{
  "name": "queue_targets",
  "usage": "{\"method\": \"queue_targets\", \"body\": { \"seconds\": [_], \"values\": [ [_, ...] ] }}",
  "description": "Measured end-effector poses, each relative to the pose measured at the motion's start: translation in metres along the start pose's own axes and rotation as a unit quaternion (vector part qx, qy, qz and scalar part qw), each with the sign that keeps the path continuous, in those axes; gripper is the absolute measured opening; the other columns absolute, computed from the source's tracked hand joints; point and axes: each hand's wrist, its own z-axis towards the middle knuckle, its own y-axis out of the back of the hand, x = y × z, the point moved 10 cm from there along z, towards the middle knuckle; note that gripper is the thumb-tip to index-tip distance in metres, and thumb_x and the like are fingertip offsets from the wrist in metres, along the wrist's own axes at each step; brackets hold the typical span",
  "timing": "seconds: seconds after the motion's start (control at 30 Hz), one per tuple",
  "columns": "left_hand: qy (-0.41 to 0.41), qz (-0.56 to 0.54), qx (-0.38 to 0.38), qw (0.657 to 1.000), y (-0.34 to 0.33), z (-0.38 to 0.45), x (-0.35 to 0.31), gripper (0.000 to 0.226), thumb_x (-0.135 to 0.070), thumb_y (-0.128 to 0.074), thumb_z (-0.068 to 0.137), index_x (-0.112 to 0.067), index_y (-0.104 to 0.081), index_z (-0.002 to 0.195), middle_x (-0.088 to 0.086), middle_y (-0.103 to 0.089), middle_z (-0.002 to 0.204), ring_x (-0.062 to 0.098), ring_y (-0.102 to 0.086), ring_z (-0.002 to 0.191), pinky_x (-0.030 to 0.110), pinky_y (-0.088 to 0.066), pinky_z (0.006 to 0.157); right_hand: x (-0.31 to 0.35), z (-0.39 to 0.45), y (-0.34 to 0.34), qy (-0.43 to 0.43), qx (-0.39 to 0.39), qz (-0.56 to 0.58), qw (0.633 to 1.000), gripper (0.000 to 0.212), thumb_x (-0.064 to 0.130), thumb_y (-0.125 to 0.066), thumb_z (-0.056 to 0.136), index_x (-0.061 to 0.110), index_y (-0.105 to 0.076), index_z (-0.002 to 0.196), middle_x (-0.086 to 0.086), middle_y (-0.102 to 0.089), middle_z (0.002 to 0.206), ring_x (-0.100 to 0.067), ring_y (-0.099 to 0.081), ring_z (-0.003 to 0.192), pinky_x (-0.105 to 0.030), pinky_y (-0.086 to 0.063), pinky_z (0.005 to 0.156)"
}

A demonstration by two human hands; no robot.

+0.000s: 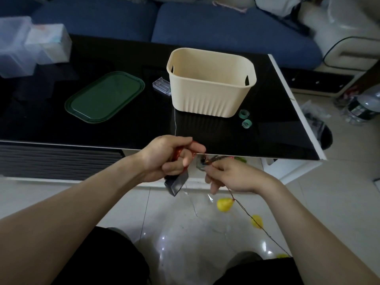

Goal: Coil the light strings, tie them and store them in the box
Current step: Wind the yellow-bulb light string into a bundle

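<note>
Far left: clear plastic storage boxes point(30, 44) sit stacked at the back corner of the glossy black table point(267, 136).
Left of centre: a dark green rounded plastic lid point(104, 96) lies flat on the table, apart from its box.
Centre: a small clear plastic battery case point(161, 86) rests just beside the cream ribbed plastic box point(211, 81), which stands open with nothing visible inside.
Left hand: the left hand point(164, 157) is closed around a coil of reddish wire, part of the light string point(246, 212), with a dark rectangular pack point(176, 183) hanging beneath the fist.
Right hand: the right hand point(236, 175) pinches the dark wire near a small bundle, close to the left hand but not touching it.
Trailing part: the wire runs down to the tiled floor, carrying yellow pear-shaped bulbs point(225, 204).
Right of the box: two small green rolls of tape or tie point(245, 118) wait on the table.
Step, as I judge it: coiling is under way; much wire remains loose.
Next move: feed more wire round the coil, keeping the bulbs from snagging, then reach for a tie.
</note>
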Motion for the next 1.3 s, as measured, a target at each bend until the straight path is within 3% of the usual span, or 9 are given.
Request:
{"method": "queue_targets", "body": {
  "seconds": [0.17,0.27,0.33,0.5,0.7,0.8,0.93,1.1,1.3],
  "values": [
    [0.014,0.027,0.032,0.999,-0.003,0.0,0.005,0.039,-0.029,-0.044,0.093,0.002,-0.067,0.104,0.006,-0.053,0.053,0.006,-0.025,0.028,0.021,-0.014,0.036,0.017,-0.001,0.032,0.05,-0.144,-0.021,0.988,0.045,0.036,-0.035,0.109,0.021,-0.066,0.079,0.022,-0.056,0.051,0.008,-0.052,0.052,-0.014,-0.036,0.054],
    [0.032,0.012,0.094,0.995,-0.015,-0.002,0.008,0.043,-0.032,-0.044,0.093,0.002,-0.068,0.102,0.01,-0.058,0.057,0.007,-0.025,0.028,0.024,-0.011,0.038,0.024,0.001,0.027,0.053,-0.135,-0.029,0.989,0.047,0.039,-0.034,0.109,0.022,-0.069,0.082,0.021,-0.063,0.067,0.007,-0.058,0.069,-0.014,-0.039,0.064],
    [0.035,0.019,0.114,0.993,-0.021,-0.004,0.008,0.045,-0.032,-0.041,0.096,0.004,-0.067,0.101,0.011,-0.057,0.055,0.007,-0.025,0.028,0.023,-0.012,0.037,0.02,0.004,0.026,0.039,-0.136,-0.044,0.989,0.049,0.04,-0.033,0.109,0.02,-0.071,0.085,0.008,-0.071,0.09,-0.01,-0.064,0.088,-0.033,-0.049,0.082],
    [-0.007,0.046,0.049,0.998,-0.018,-0.003,-0.002,0.045,-0.027,-0.03,0.105,0.001,-0.061,0.087,0.01,-0.052,0.047,0.008,-0.023,0.027,0.02,-0.013,0.037,0.013,0.009,0.022,-0.009,-0.11,-0.102,0.989,0.047,0.036,-0.032,0.108,0.017,-0.071,0.091,0.0,-0.069,0.092,-0.018,-0.063,0.087,-0.032,-0.043,0.073],
    [-0.093,-0.08,-0.134,0.983,0.016,0.006,-0.022,0.042,-0.03,-0.026,0.108,-0.005,-0.056,0.094,0.005,-0.055,0.052,0.009,-0.028,0.03,0.021,-0.018,0.039,0.033,0.012,-0.005,0.03,-0.067,-0.105,0.992,0.038,0.034,-0.039,0.107,0.007,-0.064,0.098,-0.007,-0.068,0.086,-0.021,-0.064,0.082,-0.035,-0.048,0.074],
    [-0.12,-0.133,-0.198,0.964,0.036,0.003,-0.03,0.043,-0.03,-0.026,0.108,-0.003,-0.058,0.102,0.005,-0.06,0.058,0.012,-0.037,0.035,0.021,-0.029,0.037,0.04,0.009,-0.019,0.043,-0.011,-0.027,0.999,0.035,0.036,-0.039,0.107,0.008,-0.061,0.107,0.001,-0.069,0.07,-0.005,-0.063,0.063,-0.033,-0.049,0.072],
    [-0.154,-0.174,-0.211,0.949,0.041,-0.004,-0.04,0.033,-0.018,-0.028,0.107,0.005,-0.051,0.114,0.017,-0.072,0.079,0.02,-0.064,0.057,0.024,-0.052,0.051,0.049,0.005,-0.023,0.058,-0.008,0.031,0.998,0.034,0.035,-0.039,0.108,0.011,-0.061,0.117,0.003,-0.073,0.075,-0.006,-0.065,0.064,-0.04,-0.055,0.08],
    [-0.167,-0.065,-0.186,0.966,0.02,-0.008,-0.046,0.029,-0.007,-0.029,0.106,0.0,-0.055,0.093,0.025,-0.072,0.096,0.036,-0.072,0.096,0.041,-0.058,0.087,0.063,-0.002,-0.022,0.101,-0.039,-0.019,0.994,0.03,0.03,-0.041,0.108,0.021,-0.067,0.12,0.011,-0.067,0.085,0.015,-0.053,0.057,-0.017,-0.038,0.061],
    [-0.131,0.249,-0.158,0.946,0.005,0.002,-0.031,0.025,-0.005,-0.041,0.104,-0.003,-0.046,0.128,0.01,-0.069,0.097,0.012,-0.068,0.079,0.024,-0.056,0.073,0.086,-0.014,0.001,0.197,-0.137,0.013,0.971,0.036,0.016,-0.057,0.1,0.027,-0.06,0.065,0.013,-0.058,0.078,0.003,-0.053,0.059,-0.014,-0.036,0.055]
  ]
}}
